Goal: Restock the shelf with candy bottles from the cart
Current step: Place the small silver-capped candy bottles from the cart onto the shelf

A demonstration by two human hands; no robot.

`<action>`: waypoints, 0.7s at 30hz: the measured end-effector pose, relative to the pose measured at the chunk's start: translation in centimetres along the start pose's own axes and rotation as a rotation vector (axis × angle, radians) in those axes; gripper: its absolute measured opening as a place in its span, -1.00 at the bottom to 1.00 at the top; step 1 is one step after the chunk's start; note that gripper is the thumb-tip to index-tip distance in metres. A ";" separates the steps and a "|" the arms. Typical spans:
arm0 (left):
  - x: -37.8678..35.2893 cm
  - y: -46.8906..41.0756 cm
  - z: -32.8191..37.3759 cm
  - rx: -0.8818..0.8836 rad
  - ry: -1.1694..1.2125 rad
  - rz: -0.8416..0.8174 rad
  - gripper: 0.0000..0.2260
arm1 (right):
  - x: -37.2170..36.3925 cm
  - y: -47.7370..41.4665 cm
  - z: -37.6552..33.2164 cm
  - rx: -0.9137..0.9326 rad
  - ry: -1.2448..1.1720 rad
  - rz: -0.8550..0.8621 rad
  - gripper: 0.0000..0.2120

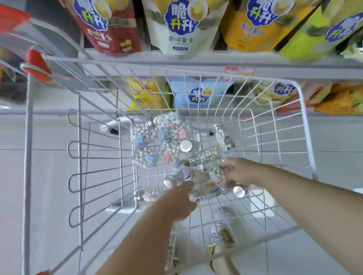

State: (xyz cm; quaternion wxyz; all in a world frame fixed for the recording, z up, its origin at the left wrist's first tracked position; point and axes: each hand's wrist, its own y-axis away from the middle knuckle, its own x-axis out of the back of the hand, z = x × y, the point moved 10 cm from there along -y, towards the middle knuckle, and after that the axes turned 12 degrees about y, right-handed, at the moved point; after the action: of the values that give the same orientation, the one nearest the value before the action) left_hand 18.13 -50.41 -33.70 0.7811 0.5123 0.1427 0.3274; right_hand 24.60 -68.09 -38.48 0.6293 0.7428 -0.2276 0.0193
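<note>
Several clear candy bottles (165, 143) with pastel sweets and silver caps lie in a heap on the bottom of a white wire cart (303, 125). Both my arms reach down into the cart. My right hand (238, 174) grips a candy bottle (218, 177) whose silver cap (239, 191) points toward me. My left hand (178, 202) reaches into the near side of the heap, with its fingers hidden among blurred bottles (201, 191). The shelf (191, 67) stands just beyond the cart.
Large snack bags (178, 20) fill the upper shelf, and more bags (198, 95) sit on the lower one behind the cart's far wall. The cart has red corner caps (37, 66). Pale floor tiles and my feet (221, 240) show through the wire bottom.
</note>
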 end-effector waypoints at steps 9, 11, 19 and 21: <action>1.4 0.4 0.1 -0.045 0.166 0.100 -0.26 | 3.4 2.4 -1.0 0.101 -0.145 0.278 -0.48; 1.9 0.8 0.4 -0.059 0.156 0.117 -0.28 | 5.2 3.4 -1.0 0.119 -0.151 0.367 -0.50; 4.7 7.3 6.4 -0.158 0.238 0.218 -0.56 | 9.8 12.8 -3.3 0.223 -0.316 0.402 -0.52; 6.1 10.4 9.5 -0.244 0.319 0.259 -0.57 | 11.1 16.5 -4.9 0.296 -0.316 0.426 -0.50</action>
State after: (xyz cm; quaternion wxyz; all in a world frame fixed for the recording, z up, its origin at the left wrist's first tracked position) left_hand 24.21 -50.36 -19.64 0.7564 0.3698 0.1568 0.5162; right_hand 29.79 -68.68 -18.69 0.4529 0.7557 -0.4681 0.0680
